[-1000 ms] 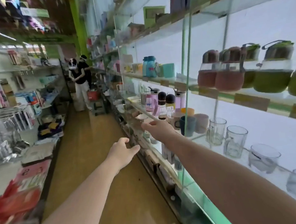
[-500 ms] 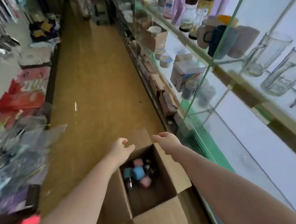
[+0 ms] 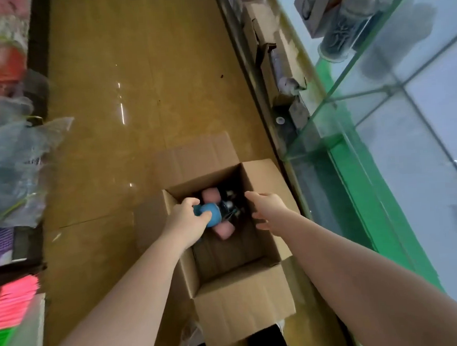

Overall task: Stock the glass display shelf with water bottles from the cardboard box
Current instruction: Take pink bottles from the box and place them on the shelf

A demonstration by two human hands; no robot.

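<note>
Nearest to the camera, the cardboard box [image 3: 244, 301] stands open on the brown floor [image 3: 100, 126], its near flap folded out toward the person. Both bare forearms reach down into it. The left hand [image 3: 183, 222] is curled around a blue bottle [image 3: 211, 213], with the thumb and fingers closed on its round top. The right hand [image 3: 269, 209] hovers over the right side of the box opening, fingers relaxed and slightly spread, holding nothing; it is near the right wall of the box, but whether it touches it cannot be told. Beside the blue bottle lie two pink bottles [image 3: 210, 195], one just beyond it and one nearer, and some dark, blurred things to their right. To the right of the box runs the glass display shelf [image 3: 350, 92] with a green edge. On the far part of the shelf stand a carton [image 3: 316, 6] and a dark cup-like item [image 3: 343, 34].
</note>
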